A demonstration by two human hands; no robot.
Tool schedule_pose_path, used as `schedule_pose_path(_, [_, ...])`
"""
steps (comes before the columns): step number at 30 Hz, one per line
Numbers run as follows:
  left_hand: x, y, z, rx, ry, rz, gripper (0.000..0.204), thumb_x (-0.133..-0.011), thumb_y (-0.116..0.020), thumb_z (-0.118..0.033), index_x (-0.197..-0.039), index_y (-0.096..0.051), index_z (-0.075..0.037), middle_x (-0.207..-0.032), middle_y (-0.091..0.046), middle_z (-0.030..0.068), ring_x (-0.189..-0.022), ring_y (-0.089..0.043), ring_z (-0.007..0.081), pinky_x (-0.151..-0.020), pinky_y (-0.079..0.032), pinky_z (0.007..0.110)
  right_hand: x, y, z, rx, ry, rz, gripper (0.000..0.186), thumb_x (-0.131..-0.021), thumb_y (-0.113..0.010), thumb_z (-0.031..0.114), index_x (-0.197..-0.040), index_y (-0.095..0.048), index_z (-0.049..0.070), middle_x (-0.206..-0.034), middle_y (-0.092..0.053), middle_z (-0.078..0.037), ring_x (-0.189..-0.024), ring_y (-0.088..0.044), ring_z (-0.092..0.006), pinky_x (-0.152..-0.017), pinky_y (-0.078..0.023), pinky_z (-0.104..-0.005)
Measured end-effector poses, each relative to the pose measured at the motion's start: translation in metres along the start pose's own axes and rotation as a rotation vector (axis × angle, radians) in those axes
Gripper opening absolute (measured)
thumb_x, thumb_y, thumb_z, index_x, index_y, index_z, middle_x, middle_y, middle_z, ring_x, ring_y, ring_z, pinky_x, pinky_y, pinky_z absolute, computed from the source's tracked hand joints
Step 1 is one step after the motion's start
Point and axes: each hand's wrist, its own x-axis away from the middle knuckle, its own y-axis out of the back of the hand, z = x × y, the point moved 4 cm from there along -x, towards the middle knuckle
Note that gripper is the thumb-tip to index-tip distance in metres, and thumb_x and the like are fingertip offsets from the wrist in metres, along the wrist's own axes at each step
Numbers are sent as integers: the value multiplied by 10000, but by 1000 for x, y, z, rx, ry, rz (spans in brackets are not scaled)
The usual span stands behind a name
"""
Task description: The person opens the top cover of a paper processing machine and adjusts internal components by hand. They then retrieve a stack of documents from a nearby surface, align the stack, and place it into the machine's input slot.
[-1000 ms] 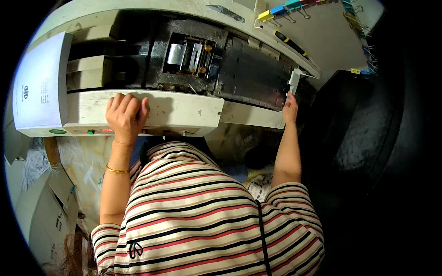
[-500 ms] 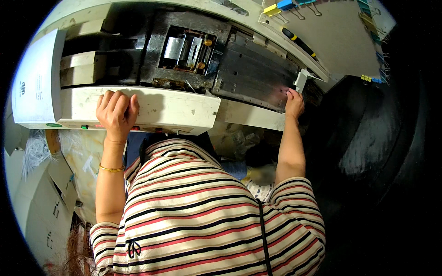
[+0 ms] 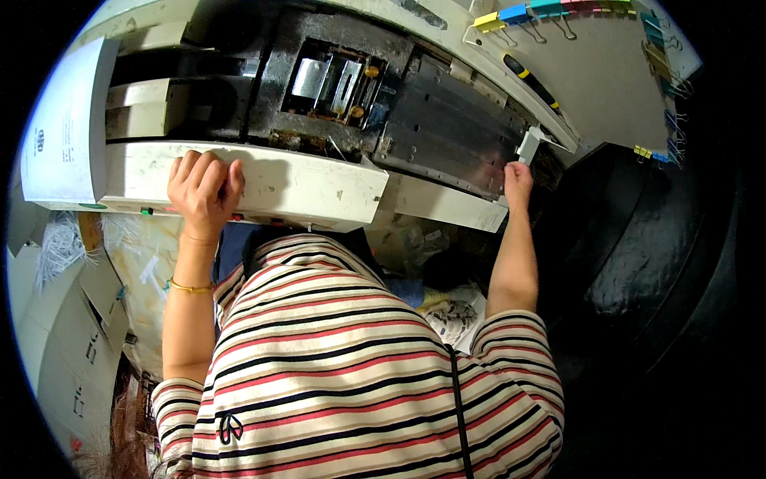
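My left hand (image 3: 205,191), curled into a fist, rests on the white front panel (image 3: 303,188) of a machine; nothing shows in it. My right hand (image 3: 519,185) is closed in a pinch at the right end of the dark metal plate (image 3: 447,128). Beside its fingertips stands a small white block (image 3: 528,145). Whatever lies between those fingertips, if anything, is hidden. Left of the plate, a square opening holds metal rollers (image 3: 345,86) and brass-coloured round parts.
A white box-like cover (image 3: 68,128) stands at the machine's left end. At the upper right, a black-and-yellow utility knife (image 3: 531,80) lies by a grey board (image 3: 594,76) edged with coloured binder clips (image 3: 546,9). Shredded white strips (image 3: 62,247) and cartons (image 3: 60,319) sit lower left.
The whole view has shifted slightly, so the machine appears a little farther right. My right hand's fingers are drawn closer together near the white block. My left fist keeps its place on the panel.
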Motion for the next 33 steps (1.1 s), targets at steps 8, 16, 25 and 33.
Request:
schedule_pose_path(8, [-1, 1, 1, 15, 4, -2, 229, -748, -666, -55, -641, -465, -65, -642, -487, 73, -601, -470, 265, -549, -362, 365, 76, -26, 72, -763, -219, -219, 139, -855, -600, -26, -952, -500, -24, -975, -629, -193, -841, -653, -239, -790, -571, -337])
schedule_pose_path(16, [-4, 8, 3, 21, -6, -53, 284, -682, -728, -118, -609, -454, -113, -612, -461, 22, -583, -464, 206, -543, -363, 321, 55, -116, 312, -515, 300, 234, 140, -810, -708, 50, -928, -646, 9, -893, -676, -62, -770, -637, -113, -696, -504, -239])
schedule_pose_path(25, [0, 11, 8, 87, -4, -138, 281, -684, -719, -121, -611, -448, -112, -621, -466, 23, -575, -457, 198, -519, -341, 320, 56, -166, 406, -166, 664, 303, 216, -904, -524, 85, -1062, -657, 23, -924, -693, -165, -781, -688, -234, -702, -529, -327])
schedule_pose_path(33, [5, 10, 11, 106, -15, -153, 289, -688, -720, -139, -611, -442, -122, -627, -475, 10, -583, -461, 185, -515, -343, 309, 62, -156, 419, -77, 611, 270, 172, -908, -480, 120, -909, -608, 4, -840, -672, -180, -793, -667, -303, -708, -515, -388])
